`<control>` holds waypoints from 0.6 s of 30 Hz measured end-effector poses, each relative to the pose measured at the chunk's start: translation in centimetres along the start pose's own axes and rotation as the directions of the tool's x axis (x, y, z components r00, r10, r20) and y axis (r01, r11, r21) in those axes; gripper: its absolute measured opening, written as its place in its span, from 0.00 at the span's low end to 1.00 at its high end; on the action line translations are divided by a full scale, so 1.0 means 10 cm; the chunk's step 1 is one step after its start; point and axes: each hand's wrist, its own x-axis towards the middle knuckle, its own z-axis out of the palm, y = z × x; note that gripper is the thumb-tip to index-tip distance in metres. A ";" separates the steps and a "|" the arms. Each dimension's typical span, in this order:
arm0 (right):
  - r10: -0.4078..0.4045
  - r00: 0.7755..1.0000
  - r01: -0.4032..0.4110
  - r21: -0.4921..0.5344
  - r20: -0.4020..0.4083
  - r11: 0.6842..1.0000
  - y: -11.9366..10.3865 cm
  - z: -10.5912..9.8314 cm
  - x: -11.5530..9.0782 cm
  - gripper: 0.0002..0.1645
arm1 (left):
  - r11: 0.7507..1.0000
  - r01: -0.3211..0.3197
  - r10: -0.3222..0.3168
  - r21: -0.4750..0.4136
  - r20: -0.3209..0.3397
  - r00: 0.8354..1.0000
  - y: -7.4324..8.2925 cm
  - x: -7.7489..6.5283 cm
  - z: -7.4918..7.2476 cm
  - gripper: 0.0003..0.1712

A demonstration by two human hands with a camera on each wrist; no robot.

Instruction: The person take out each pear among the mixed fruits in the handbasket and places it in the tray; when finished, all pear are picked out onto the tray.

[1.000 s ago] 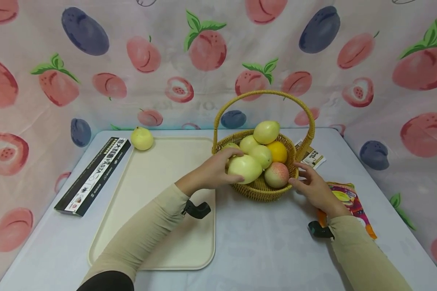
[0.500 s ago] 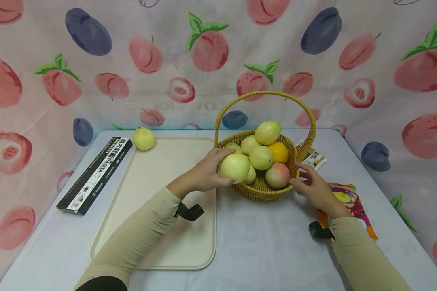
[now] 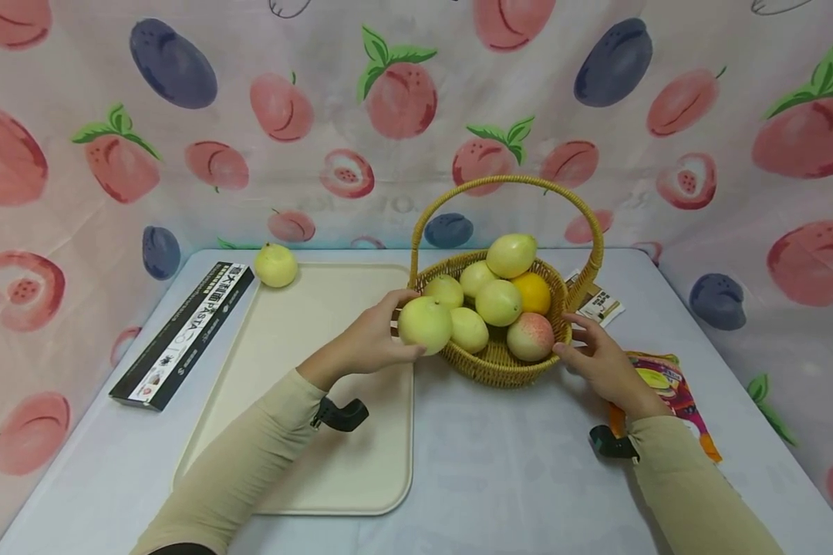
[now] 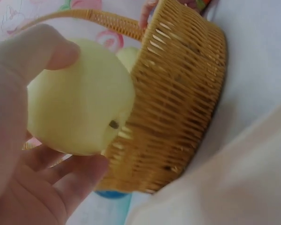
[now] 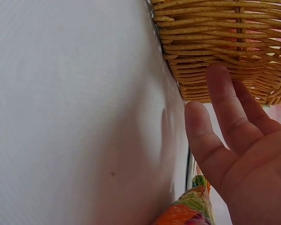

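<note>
My left hand (image 3: 364, 339) grips a round pale yellow-green fruit (image 3: 426, 325), thumb on one side and fingers on the other, just left of the wicker basket (image 3: 503, 376). A dark dimple shows on that fruit (image 4: 79, 98) in the left wrist view, close in front of the basket's wall. Inside the basket lie several more pale green fruits (image 3: 497, 302), an orange (image 3: 532, 293) and a peach (image 3: 531, 337) with a pink blush. My right hand (image 3: 604, 366) touches the basket's right rim. In the right wrist view its loosely extended fingers (image 5: 225, 101) reach to the woven wall.
A cream tray (image 3: 305, 455) lies at the left, with one pale fruit (image 3: 276, 266) at its far left corner. Beside it is a black pasta box (image 3: 180, 335). A colourful packet (image 3: 673, 393) and a small white-brown packet (image 3: 600, 304) lie right of the basket, whose tall handle (image 3: 507, 179) arches above.
My left hand has carried the pale fruit leftward from over the basket's contents to beyond its left rim, uncovering the fruits underneath. My right hand has stayed at the rim.
</note>
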 end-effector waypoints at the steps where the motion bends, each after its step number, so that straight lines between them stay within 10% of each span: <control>1: -0.001 1.000 0.001 0.002 0.000 1.000 0.00 0.00 0.00 0.42 | 1.000 0.003 -0.003 -0.005 -0.009 1.000 -0.02 -0.01 -0.01 0.49; 18: -0.018 1.000 0.018 0.017 0.004 1.000 0.01 0.00 0.01 0.41 | 0.994 0.074 -0.061 0.076 -0.161 0.985 -0.33 -0.20 -0.29 0.47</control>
